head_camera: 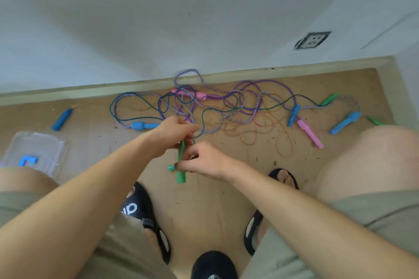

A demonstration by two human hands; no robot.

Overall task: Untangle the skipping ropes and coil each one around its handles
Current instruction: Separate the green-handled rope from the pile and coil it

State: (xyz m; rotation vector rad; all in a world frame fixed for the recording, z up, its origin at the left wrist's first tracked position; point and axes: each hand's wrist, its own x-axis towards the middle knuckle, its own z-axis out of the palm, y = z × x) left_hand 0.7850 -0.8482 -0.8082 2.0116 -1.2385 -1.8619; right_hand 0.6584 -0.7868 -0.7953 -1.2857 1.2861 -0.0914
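Observation:
A tangle of skipping ropes (210, 106) lies on the wooden floor near the wall: striped, purple, dark green and thin orange cords crossing each other. My left hand (175, 130) grips the top of a pair of green handles (181, 165) together with the dark green cord. My right hand (201, 161) pinches the same green handles lower down. Blue handles lie at the left (61, 119), centre-left (142, 125) and right (345, 122). Pink handles lie at the back (188, 93) and at the right (309, 132). A green handle (329, 99) sits far right.
A clear plastic box (34, 154) with a blue item inside stands on the floor at the left. My knees and sandalled feet (145, 213) frame the floor space below the hands. The skirting board (204, 77) and a wall socket (313, 40) lie behind the ropes.

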